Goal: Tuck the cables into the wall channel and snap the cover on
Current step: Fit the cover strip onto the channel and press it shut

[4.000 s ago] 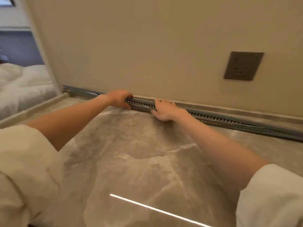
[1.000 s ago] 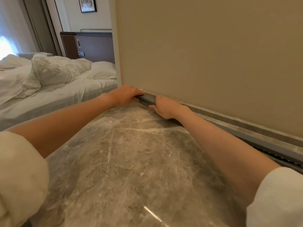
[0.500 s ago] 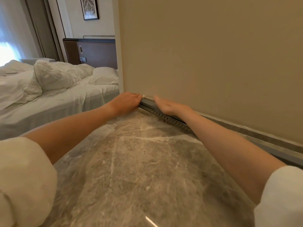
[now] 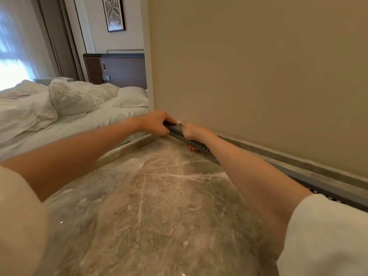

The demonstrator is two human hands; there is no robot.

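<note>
A grey slotted wall channel [image 4: 326, 188] runs along the foot of the beige wall, from the wall's left corner to the right edge. Its grey cover [image 4: 176, 128] lies on top at the left end. My left hand [image 4: 157, 122] grips that very end, fingers curled over it. My right hand [image 4: 194, 132] grips the channel and cover right beside it, fingertips showing under the slotted side. The cables are hidden inside.
A marble floor [image 4: 159, 206] spreads in front of the channel, with a stone skirting strip [image 4: 278, 154] behind it. Left of the wall's corner stands a bed [image 4: 65, 108] with white bedding, a dark headboard and a framed picture.
Both hands have moved left along the channel to its end by the wall corner. Half a second ago my right hand lay flat on the cover; now both hands curl round it.
</note>
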